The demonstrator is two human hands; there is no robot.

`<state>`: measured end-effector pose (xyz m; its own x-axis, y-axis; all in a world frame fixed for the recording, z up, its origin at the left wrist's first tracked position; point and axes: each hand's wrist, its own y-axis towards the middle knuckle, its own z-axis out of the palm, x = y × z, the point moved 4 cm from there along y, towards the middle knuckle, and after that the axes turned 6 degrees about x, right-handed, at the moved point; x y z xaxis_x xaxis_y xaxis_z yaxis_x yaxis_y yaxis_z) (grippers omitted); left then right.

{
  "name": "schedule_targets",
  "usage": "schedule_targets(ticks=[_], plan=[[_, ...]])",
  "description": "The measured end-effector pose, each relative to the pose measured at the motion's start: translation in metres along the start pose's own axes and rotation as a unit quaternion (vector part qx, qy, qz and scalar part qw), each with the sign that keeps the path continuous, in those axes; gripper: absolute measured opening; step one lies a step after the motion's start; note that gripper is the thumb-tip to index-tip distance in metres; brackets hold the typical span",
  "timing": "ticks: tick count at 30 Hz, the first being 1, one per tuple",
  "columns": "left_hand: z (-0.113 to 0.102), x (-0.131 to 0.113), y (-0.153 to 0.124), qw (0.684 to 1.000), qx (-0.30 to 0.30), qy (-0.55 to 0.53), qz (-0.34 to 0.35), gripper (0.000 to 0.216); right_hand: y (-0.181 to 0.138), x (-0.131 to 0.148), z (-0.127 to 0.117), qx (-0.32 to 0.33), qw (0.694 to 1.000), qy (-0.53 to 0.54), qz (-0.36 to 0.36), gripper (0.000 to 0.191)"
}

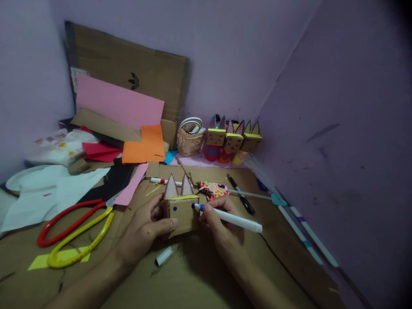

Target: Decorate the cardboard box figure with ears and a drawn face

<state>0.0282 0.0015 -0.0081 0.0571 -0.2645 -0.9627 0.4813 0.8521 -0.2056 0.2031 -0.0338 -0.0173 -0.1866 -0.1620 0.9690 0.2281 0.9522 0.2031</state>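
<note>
My left hand point(149, 227) grips the left side of a small cardboard box point(184, 221), its thumb across the lower front corner. Two pointed paper ears and a yellow strip top the box, and a dark blue dot marks its front at left. In my right hand point(223, 223) is a white marker point(240, 219) with a blue tip end. That tip touches or nearly touches the front of the box at upper right; a dark spot shows there. A loose marker cap point(164, 255) lies on the cardboard below the box.
Scissors point(75, 231) with red and yellow handles lie at left near coloured paper sheets point(143, 146). Several eared box figures point(234, 139) stand by the wall beside a small basket point(190, 139). Behind the box are a red-banded marker point(157, 181), a glue gun point(214, 188) and a black pen point(241, 195).
</note>
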Motion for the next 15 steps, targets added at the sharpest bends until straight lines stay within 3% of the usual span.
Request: schedule_targets(ticks=[15], plan=[[-0.0018, 0.0013, -0.0013, 1.000, -0.018, 0.011, -0.005, 0.079, 0.0004, 0.0002, 0.0007, 0.016, 0.999, -0.036, -0.005, 0.024]])
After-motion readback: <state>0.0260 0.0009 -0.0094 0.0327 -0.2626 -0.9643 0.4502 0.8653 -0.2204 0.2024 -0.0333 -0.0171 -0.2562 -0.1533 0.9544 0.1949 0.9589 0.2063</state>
